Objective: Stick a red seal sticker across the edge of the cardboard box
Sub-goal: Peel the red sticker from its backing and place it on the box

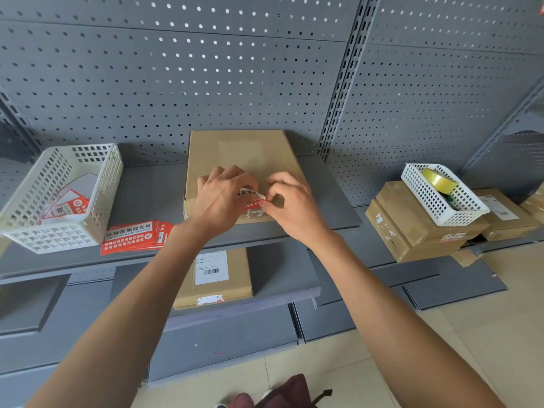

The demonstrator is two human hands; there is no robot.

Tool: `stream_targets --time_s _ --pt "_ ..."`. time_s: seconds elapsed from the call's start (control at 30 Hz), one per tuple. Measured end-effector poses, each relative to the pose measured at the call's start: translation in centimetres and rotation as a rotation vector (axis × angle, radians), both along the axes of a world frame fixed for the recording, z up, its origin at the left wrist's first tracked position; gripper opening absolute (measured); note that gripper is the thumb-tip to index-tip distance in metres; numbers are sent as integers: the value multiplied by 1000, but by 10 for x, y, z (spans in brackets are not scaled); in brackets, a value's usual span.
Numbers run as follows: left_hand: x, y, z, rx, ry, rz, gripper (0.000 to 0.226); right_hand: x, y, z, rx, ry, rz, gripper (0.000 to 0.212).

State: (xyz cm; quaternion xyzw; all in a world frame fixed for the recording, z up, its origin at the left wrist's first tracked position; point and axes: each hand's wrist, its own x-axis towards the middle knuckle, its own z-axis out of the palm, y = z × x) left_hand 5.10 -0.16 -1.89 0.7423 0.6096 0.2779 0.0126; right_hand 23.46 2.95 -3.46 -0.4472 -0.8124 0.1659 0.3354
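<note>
A flat brown cardboard box [241, 154] lies on the grey shelf [147, 192], its front edge toward me. Over that front edge both hands hold a red and white seal sticker [251, 197]. My left hand [220, 198] pinches its left end, and my right hand [290, 201] pinches its right end with thumb and forefinger. The sticker is curled, with its white backing partly showing. White torn sticker remnants mark the box's front face just below the hands.
A stack of red seal stickers [134, 235] lies on the shelf left of the box, beside a white basket [59, 195] holding used backing sheets. To the right, stacked boxes [412, 225] carry a white basket with yellow tape [438, 181]. Another labelled box [215, 278] lies on the lower shelf.
</note>
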Motion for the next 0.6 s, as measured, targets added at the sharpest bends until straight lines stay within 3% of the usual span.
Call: stream_targets --time_s 0.6 --pt "-1 0 -1 2 39 3 24 1 -3 3 -29 54 1 19"
